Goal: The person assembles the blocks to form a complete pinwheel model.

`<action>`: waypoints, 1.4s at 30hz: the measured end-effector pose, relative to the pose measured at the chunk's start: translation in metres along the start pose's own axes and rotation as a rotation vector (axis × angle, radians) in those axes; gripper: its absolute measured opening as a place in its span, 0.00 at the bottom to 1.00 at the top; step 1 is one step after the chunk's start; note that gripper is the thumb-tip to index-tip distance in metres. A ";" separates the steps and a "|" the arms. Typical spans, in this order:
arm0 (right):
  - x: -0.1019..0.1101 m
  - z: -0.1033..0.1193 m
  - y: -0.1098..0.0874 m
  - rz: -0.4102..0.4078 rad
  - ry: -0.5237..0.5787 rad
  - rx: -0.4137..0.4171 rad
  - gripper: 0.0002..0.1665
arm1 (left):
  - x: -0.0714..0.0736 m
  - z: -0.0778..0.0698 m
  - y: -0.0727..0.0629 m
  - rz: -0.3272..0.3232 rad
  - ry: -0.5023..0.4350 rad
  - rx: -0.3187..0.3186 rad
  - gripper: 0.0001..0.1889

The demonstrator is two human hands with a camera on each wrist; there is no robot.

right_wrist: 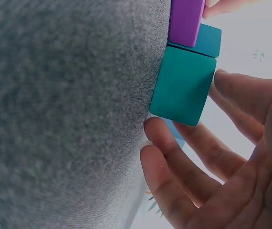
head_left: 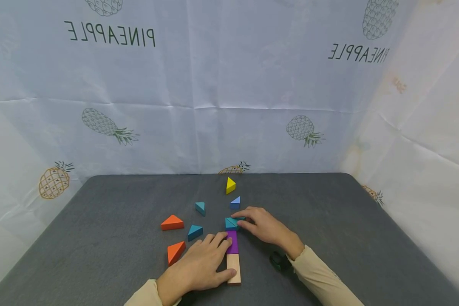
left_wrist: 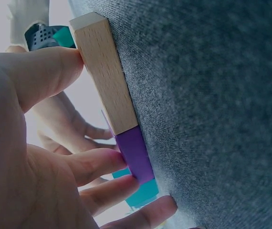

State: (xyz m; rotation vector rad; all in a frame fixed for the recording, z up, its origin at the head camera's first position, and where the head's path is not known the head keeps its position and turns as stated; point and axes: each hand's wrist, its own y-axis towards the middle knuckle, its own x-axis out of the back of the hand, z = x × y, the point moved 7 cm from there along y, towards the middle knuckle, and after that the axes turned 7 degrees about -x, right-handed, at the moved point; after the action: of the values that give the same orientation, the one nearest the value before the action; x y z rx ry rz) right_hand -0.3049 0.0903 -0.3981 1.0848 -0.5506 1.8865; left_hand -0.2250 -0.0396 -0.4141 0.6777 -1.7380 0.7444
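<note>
A pale wooden block, a purple block and a pair of teal triangular blocks stand end to end in a row running away from me. My left hand lies along the row's left side, its thumb on the wooden block and its fingertips on the purple block. At the far end, my right hand pinches the right-hand teal triangular block between thumb and fingers, up against its neighbour. Part of that block is hidden under the fingers in the head view.
Beyond the row stand a light-blue triangular block and a yellow one. To the left lie a small teal triangle, a blue one and two orange triangles. A pineapple-print curtain hangs behind the grey table.
</note>
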 end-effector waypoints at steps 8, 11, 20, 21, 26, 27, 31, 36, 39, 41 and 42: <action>0.004 0.001 -0.001 -0.026 0.011 0.013 0.17 | 0.001 0.000 0.000 -0.002 -0.004 0.002 0.39; 0.007 0.001 -0.001 -0.059 0.013 0.014 0.17 | 0.001 0.000 0.000 -0.001 -0.005 0.002 0.39; 0.015 -0.004 0.002 -0.123 0.040 -0.009 0.16 | -0.001 0.000 0.000 0.013 -0.008 0.008 0.39; 0.016 -0.004 0.004 -0.125 0.047 -0.008 0.16 | -0.001 0.000 0.000 0.014 -0.009 0.009 0.40; 0.020 -0.005 0.013 -0.143 0.053 0.003 0.17 | -0.001 0.000 0.000 0.013 -0.009 0.012 0.40; 0.021 -0.006 0.015 -0.145 0.051 -0.001 0.17 | -0.001 0.000 0.000 0.012 -0.009 0.012 0.40; 0.021 -0.008 0.022 -0.150 0.046 -0.024 0.18 | -0.001 0.000 0.001 0.014 -0.011 0.013 0.40; 0.020 -0.011 0.029 -0.144 0.047 -0.044 0.18 | -0.001 0.001 0.001 0.013 -0.010 0.011 0.40; 0.020 -0.014 0.034 -0.132 0.056 -0.063 0.17 | -0.001 0.001 0.001 0.014 -0.008 0.011 0.40; 0.019 -0.017 0.037 -0.125 0.058 -0.088 0.18 | -0.001 0.001 0.001 0.015 -0.007 0.011 0.40; 0.018 -0.018 0.038 -0.123 0.059 -0.098 0.18 | -0.001 0.001 0.001 0.016 -0.007 0.011 0.40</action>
State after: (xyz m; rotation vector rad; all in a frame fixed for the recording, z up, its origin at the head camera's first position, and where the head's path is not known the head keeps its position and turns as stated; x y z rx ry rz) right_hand -0.3503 0.0915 -0.3904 0.9739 -0.5248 1.7608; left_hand -0.2263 -0.0396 -0.4155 0.6748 -1.7488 0.7638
